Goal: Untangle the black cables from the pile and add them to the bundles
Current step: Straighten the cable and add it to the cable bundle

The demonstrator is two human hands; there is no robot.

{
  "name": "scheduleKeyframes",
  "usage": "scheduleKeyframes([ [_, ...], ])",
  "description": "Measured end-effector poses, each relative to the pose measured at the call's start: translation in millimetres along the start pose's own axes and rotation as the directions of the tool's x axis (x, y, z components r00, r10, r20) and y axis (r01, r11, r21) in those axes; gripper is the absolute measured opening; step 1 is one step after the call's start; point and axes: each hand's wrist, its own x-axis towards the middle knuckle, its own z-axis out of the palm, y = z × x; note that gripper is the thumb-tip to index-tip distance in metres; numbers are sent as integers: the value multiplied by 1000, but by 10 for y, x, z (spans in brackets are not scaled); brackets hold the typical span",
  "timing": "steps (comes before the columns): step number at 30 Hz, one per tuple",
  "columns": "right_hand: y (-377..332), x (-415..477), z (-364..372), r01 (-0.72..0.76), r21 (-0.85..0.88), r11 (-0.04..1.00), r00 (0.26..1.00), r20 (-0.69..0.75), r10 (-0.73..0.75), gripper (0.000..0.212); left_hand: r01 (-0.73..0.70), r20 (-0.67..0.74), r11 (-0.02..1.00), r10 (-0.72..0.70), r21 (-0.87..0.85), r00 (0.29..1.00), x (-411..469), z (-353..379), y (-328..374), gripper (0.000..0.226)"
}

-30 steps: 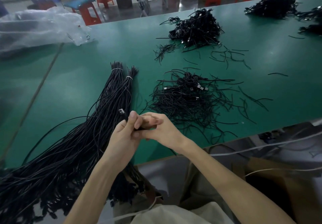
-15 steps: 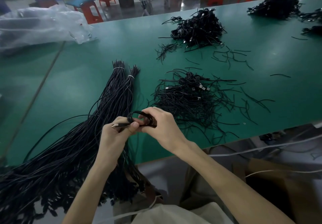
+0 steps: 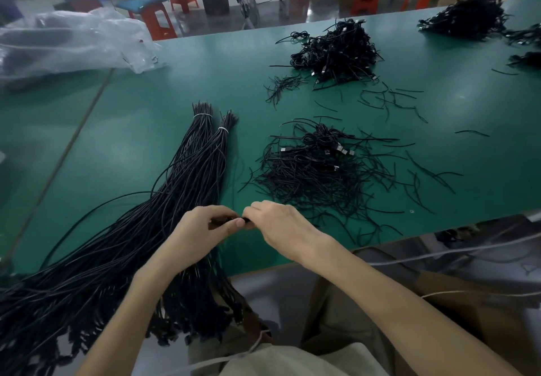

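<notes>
Black thin cable pinched along a short visible stretch, just above the near edge of the green surface. Gripped by left hand, thumb and curled fingers closed round it, and by right hand, fingertips curled down onto it with knuckles up. Held with hands nearly touching, probably to work out a kink or coil before laying it straight. Kept right over the long tied bundles of straight black cables, likely to keep the drop-off short. Leaves the tangled loose pile of black cables with silver plugs just to the right, within easy reach for the next pick. Cannot tell how much cable lies hidden inside the palms.
</notes>
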Motion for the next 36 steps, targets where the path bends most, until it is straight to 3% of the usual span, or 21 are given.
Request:
scheduleKeyframes([
  [3, 8, 28, -7, 55, -60, 997, 998, 5, -55, 17, -60, 150, 973, 27, 221, 988, 58, -90, 52, 29],
  [6, 41, 59, -1, 66, -89, 994, 997, -24, -69, 14, 4, 237, 984, -47, 177, 970, 86, -35, 111, 41],
  [10, 163, 135, -16, 57, -115, 992, 996, -62, -64, 16, 38, 93, 977, -58, 208, 994, 82, 185, 104, 42],
  [13, 359, 193, -94, -77, -298, 952, 994, -103, 48, 47, 179, -166, 946, -137, 271, 977, 126, 241, 2, 36],
  [16, 607, 184, -199, -322, -299, 898, 937, -238, 257, 46, 303, -313, 947, -258, 106, 914, 183, 179, -143, 44],
  [19, 760, 146, -181, -469, -245, 848, 878, -229, 420, 32, 320, -333, 947, -308, -20, 891, 205, 178, -211, 46],
  [24, 805, 111, -67, -532, -111, 839, 841, -179, 510, 3, 321, -318, 940, -342, -119, 884, 206, 232, -252, 49],
  [28, 821, 127, -109, -569, -35, 822, 809, -201, 552, 5, 309, -299, 939, -341, -150, 891, 200, 248, -234, 47],
  [33, 840, 131, -200, -521, -171, 836, 832, -321, 453, 7, 313, -251, 906, -386, -287, 888, 208, 251, -186, 41],
  [36, 835, 131, -265, -522, -120, 844, 821, -336, 461, 10, 292, -220, 889, -382, -352, 898, 228, 248, -128, 35],
])
